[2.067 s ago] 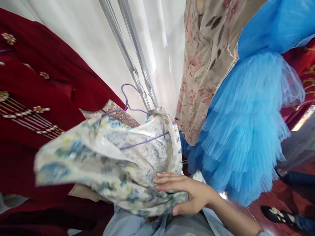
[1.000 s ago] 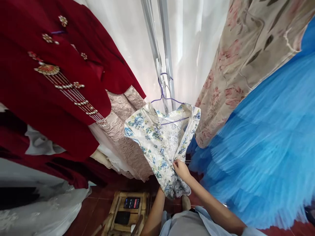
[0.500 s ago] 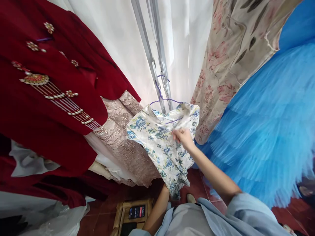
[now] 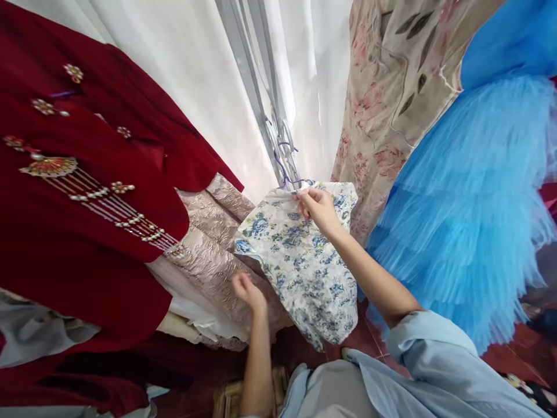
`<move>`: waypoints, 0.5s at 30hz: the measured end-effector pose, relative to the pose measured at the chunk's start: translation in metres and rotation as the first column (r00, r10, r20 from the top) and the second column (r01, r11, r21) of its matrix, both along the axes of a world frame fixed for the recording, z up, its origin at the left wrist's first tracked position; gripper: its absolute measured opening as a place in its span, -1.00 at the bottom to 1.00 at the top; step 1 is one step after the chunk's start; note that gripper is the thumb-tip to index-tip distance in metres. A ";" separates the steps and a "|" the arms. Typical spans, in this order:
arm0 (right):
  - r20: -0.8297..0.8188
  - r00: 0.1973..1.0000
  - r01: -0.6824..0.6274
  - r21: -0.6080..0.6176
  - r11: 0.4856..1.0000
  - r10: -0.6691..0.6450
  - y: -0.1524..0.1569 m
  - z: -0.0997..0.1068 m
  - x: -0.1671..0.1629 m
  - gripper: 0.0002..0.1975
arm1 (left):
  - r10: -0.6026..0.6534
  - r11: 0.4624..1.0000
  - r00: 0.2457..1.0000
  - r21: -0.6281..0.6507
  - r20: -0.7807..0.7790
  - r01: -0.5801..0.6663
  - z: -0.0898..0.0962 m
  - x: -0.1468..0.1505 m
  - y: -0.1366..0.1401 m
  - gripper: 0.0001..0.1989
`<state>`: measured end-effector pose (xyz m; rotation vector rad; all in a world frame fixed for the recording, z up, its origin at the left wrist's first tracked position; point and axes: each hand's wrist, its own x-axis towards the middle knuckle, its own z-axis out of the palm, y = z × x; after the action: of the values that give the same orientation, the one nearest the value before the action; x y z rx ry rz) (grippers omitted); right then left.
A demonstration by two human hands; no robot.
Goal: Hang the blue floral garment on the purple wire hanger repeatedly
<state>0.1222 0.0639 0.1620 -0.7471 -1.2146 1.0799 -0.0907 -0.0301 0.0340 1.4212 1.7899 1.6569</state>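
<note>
A white blouse with blue flowers point(image 4: 300, 249) hangs on a purple hanger point(image 4: 284, 171), which hooks onto a grey metal stand point(image 4: 256, 75). My right hand point(image 4: 319, 210) pinches the blouse's top edge at the neckline, just below the hanger's hook. To the left of the blouse, my left hand point(image 4: 249, 290) is in the air with its fingers curled in, apart from the cloth. Nothing shows in it. Behind that hand hangs a pinkish textured skirt point(image 4: 209, 249).
A dark red garment with beaded ornaments point(image 4: 130, 232) hangs close on the left. On the right are a beige floral garment point(image 4: 369, 116) and a blue ruffled tulle dress point(image 4: 448, 232). White curtains point(image 4: 174, 69) form the back. A wooden stool point(image 4: 226, 400) stands below.
My right hand has risen from the blouse's chest to its neckline. My left hand has come out from behind the hem to the left side. The blouse's front now hangs flatter and wider.
</note>
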 end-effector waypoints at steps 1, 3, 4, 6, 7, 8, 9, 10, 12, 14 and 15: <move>0.007 1.000 0.008 0.002 1.000 -0.008 -0.003 -0.003 0.001 -0.73 | 0.068 0.990 0.998 0.125 0.006 -0.069 0.014 -0.004 0.010 -0.49; 0.028 0.999 0.023 0.011 1.000 -0.023 -0.006 -0.006 0.001 -0.74 | 0.051 0.931 0.995 0.365 -0.081 -0.018 0.054 -0.004 0.030 -0.58; 0.043 0.999 0.027 0.019 0.999 -0.028 -0.007 -0.006 0.001 -0.74 | -0.090 0.919 0.967 0.354 -0.237 0.172 0.076 0.001 0.041 -0.60; 0.076 0.997 0.024 0.046 0.999 -0.028 -0.007 -0.005 0.001 -0.71 | -0.260 0.894 0.801 0.179 -0.539 0.411 0.118 0.020 0.062 -0.63; 0.091 0.995 0.026 0.063 0.998 -0.031 -0.006 -0.005 0.002 -0.71 | -0.284 0.889 0.693 0.089 -0.663 0.449 0.134 0.032 0.071 -0.65; 0.106 0.994 0.031 0.079 0.996 -0.039 -0.005 -0.005 0.003 -0.70 | -0.271 0.898 0.596 0.024 -0.756 0.439 0.145 0.044 0.080 -0.68; 0.120 0.992 0.040 0.090 0.995 -0.051 -0.003 -0.006 0.005 -0.70 | -0.240 0.913 0.513 -0.013 -0.824 0.407 0.153 0.054 0.087 -0.70; 0.131 0.989 0.052 0.094 0.994 -0.064 -0.001 -0.008 0.007 -0.70 | -0.202 0.929 0.451 -0.024 -0.869 0.370 0.157 0.063 0.093 -0.71; 0.145 0.987 0.063 0.078 0.995 -0.074 0.006 -0.014 0.010 -0.70 | -0.132 0.945 0.396 0.006 -0.909 0.327 0.156 0.072 0.100 -0.71; 0.149 0.987 0.046 0.050 0.998 -0.053 0.012 -0.025 0.011 -0.73 | -0.088 0.936 0.412 0.066 -0.907 0.346 0.150 0.074 0.102 -0.71; 0.154 0.987 0.031 0.037 0.999 -0.036 0.016 -0.033 0.010 -0.75 | -0.074 0.924 0.440 0.104 -0.895 0.368 0.147 0.073 0.102 -0.71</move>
<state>0.1326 0.0795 0.1287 -0.8347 -1.3443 0.9854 -0.0172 0.0718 0.1810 2.9207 1.6272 1.0658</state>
